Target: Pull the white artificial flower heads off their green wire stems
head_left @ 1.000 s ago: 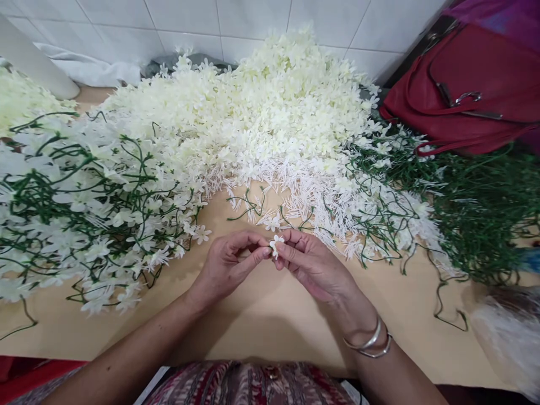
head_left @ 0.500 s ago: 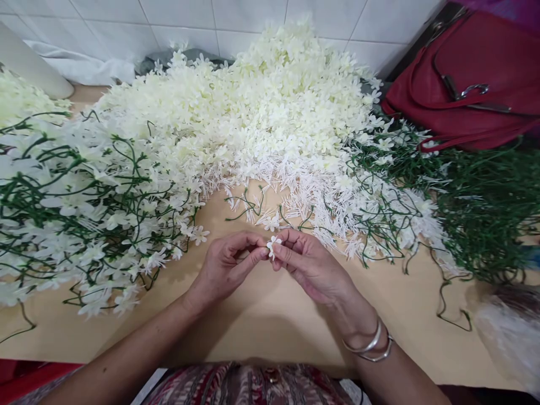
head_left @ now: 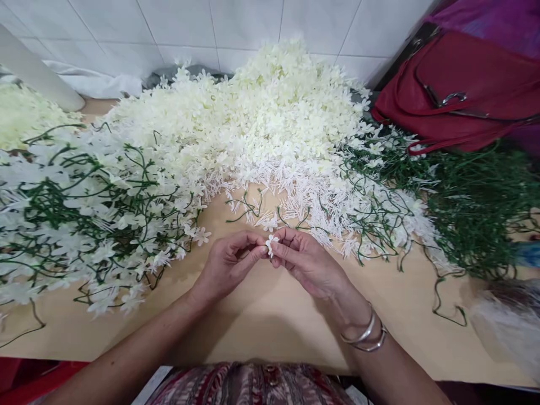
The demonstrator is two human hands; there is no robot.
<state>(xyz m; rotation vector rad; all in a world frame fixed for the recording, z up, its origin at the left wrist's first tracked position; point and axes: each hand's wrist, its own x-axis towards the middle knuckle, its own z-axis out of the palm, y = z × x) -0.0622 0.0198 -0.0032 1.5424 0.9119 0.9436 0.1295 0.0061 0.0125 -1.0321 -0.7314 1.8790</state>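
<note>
Clock positions are taken from the white flower (head_left: pixel 272 246), held centrally above the tabletop (head_left: pixel 261 332). The right hand (head_left: pixel 310 261) grips this flower between thumb and fingers, at its 3 o'clock side. The left hand (head_left: pixel 230 261) has thumb and forefinger tips brought together at the 9 o'clock side, meeting the flower — whether a stem lies between these tips cannot be told. Just beyond, at 12 o'clock, a loose flower (head_left: pixel 269 223) lies beside several green stems (head_left: pixel 248 208). Farther out at 12 o'clock stands the large flower heap (head_left: pixel 270 112), cream on top, with thin white stalks at its near edge. At 9 o'clock: a spread of white flowers on green stems (head_left: pixel 105 219). At 3 o'clock: a dense stem pile (head_left: pixel 476 202). The red handbag (head_left: pixel 459 95) sits at 2 o'clock; a clear plastic bag (head_left: pixel 506 326), at 4 o'clock.
</note>
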